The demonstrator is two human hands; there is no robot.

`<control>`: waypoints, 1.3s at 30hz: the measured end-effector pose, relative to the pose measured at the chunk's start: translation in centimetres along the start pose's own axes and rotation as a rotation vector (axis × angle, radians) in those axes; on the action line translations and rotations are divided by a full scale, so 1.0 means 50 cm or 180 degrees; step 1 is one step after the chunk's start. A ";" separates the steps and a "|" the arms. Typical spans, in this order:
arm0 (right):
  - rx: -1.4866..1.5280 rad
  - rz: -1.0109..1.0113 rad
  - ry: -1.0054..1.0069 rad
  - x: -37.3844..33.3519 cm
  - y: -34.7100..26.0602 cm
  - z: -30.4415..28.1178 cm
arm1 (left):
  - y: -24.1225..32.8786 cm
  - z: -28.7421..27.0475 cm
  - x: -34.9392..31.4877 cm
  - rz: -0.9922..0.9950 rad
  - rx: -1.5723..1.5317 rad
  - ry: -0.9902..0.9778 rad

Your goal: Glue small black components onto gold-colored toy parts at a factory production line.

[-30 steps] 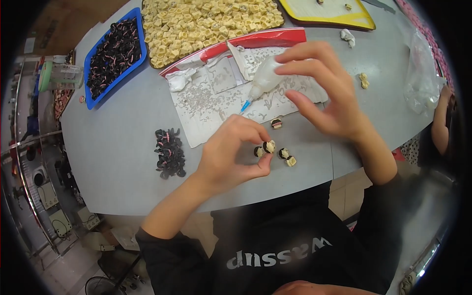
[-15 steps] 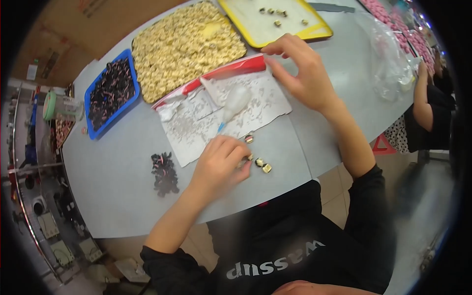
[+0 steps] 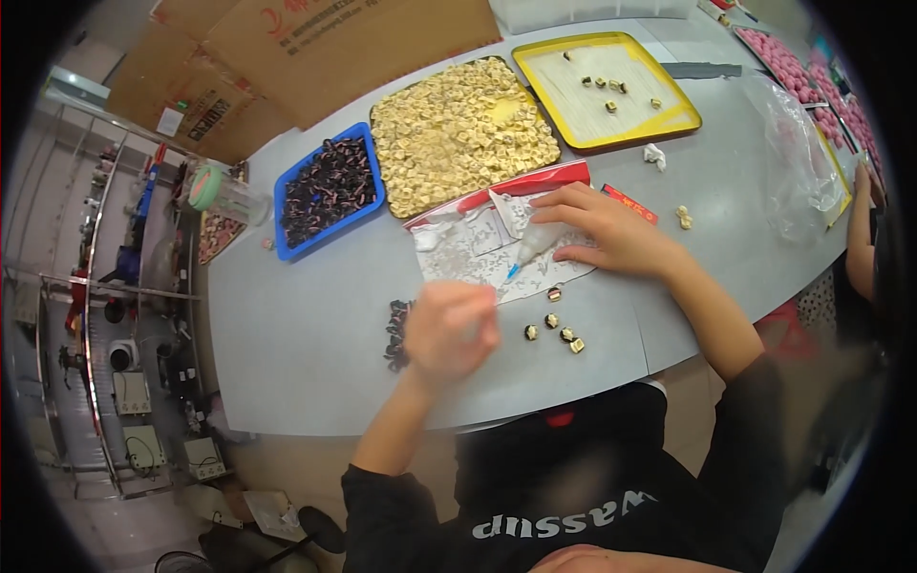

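Note:
My right hand (image 3: 611, 234) has its thumb and fingers around a clear squeeze bottle (image 3: 541, 241) with a blue tip, low over a white, speckled sheet of card (image 3: 457, 256). My left hand (image 3: 449, 329) is raised over the table, its fingers curled but smeared by motion; whether it holds anything cannot be seen. Beside it, partly hidden, lies a small pile of black pieces (image 3: 395, 334). To its right several small gold-and-black pieces (image 3: 552, 321) lie on the grey table (image 3: 306, 353); one more gold piece (image 3: 556, 294) sits by the card's edge.
Behind the card are a tray of many gold pieces (image 3: 458, 134), a blue basket (image 3: 284, 215) of black pieces and a yellow-rimmed tray (image 3: 635, 134) with a few pieces. A clear plastic bag (image 3: 788, 177) lies at right, near another person's arm (image 3: 860, 239). Cardboard boxes (image 3: 353, 53) stand behind.
My right hand has come down from the card's far right corner onto the squeeze bottle. My left hand has left the gold pieces and moved left toward the black pile. The view has shifted.

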State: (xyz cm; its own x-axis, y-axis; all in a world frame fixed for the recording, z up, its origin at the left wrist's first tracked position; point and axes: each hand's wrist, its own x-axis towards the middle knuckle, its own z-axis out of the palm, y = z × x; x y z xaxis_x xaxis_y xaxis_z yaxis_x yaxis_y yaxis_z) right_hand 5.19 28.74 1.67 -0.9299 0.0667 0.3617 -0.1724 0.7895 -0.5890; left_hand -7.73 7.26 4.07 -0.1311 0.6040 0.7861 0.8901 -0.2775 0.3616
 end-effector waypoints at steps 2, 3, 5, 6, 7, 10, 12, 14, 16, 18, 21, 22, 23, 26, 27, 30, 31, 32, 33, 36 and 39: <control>0.0007 0.0008 -0.0117 0.001 0.000 0.004 | -0.021 -0.027 0.016 -0.0203 0.0322 0.0185; 0.0031 -0.0016 -0.0101 0.001 0.000 0.004 | -0.030 -0.044 0.020 -0.0555 0.0646 0.0406; -0.0160 -0.0068 -0.0137 -0.001 0.001 0.004 | -0.038 -0.091 0.016 -0.0858 0.0765 0.0046; -0.0129 -0.0089 -0.0113 -0.003 0.001 0.004 | -0.041 -0.110 0.010 -0.1297 0.0894 -0.0274; -0.0218 -0.0057 -0.0163 -0.005 0.001 0.003 | -0.045 -0.124 0.002 -0.1251 0.0927 -0.0326; -0.0215 -0.0028 -0.0176 -0.005 0.001 0.003 | -0.054 -0.157 -0.033 -0.1974 0.0939 -0.1068; -0.0155 -0.0004 -0.0155 -0.005 0.001 0.002 | -0.061 -0.161 -0.058 -0.2135 0.0749 -0.1135; -0.0094 0.0064 -0.0168 -0.006 0.000 -0.001 | -0.071 -0.157 -0.076 -0.2461 0.0416 -0.1218; -0.0004 0.0118 -0.0149 -0.009 -0.001 -0.004 | -0.079 -0.153 -0.085 -0.2284 0.0536 -0.1281; 0.0054 0.0180 -0.0131 -0.013 -0.002 -0.009 | -0.082 -0.152 -0.088 -0.2166 0.0599 -0.1336; 0.0339 0.0279 0.0004 -0.017 -0.003 -0.014 | -0.080 -0.156 -0.084 -0.2480 0.0305 -0.1375; 0.0517 0.0271 0.0153 -0.017 -0.003 -0.014 | -0.078 -0.155 -0.083 -0.2430 0.0340 -0.1320; 0.0702 0.0311 0.0283 -0.016 -0.003 -0.013 | -0.078 -0.153 -0.082 -0.2419 0.0356 -0.1259; 0.1344 0.0391 0.0626 -0.014 0.001 -0.005 | -0.081 -0.151 -0.081 -0.2653 0.0347 -0.1281; 0.1316 0.0437 0.0585 -0.014 0.004 -0.001 | -0.082 -0.151 -0.082 -0.2631 0.0343 -0.1294; 0.2298 0.0668 0.0752 -0.009 0.017 0.011 | -0.089 -0.149 -0.082 -0.2527 0.0445 -0.1355; 0.2562 0.0674 0.0807 -0.008 0.022 0.013 | -0.090 -0.150 -0.081 -0.2552 0.0478 -0.1398; 0.2823 0.0692 0.0897 -0.007 0.027 0.015 | -0.091 -0.151 -0.081 -0.2540 0.0449 -0.1407; 0.2824 0.0677 0.0876 -0.006 0.032 0.017 | -0.091 -0.152 -0.080 -0.2565 0.0513 -0.1449; 0.3109 0.0771 0.1054 -0.004 0.044 0.016 | -0.093 -0.155 -0.080 -0.2500 0.0591 -0.1290; 0.3275 0.0951 0.1006 -0.004 0.049 0.010 | -0.094 -0.157 -0.084 -0.2980 0.0300 -0.1047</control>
State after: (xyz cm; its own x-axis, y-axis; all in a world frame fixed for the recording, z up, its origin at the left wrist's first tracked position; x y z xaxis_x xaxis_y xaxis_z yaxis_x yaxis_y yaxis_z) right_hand 4.76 30.33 -0.21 -0.8798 0.4371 0.1870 -0.2787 -0.1556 -0.9477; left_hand -14.80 0.18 3.01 -0.6831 0.7300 0.0212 0.5228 0.4685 0.7122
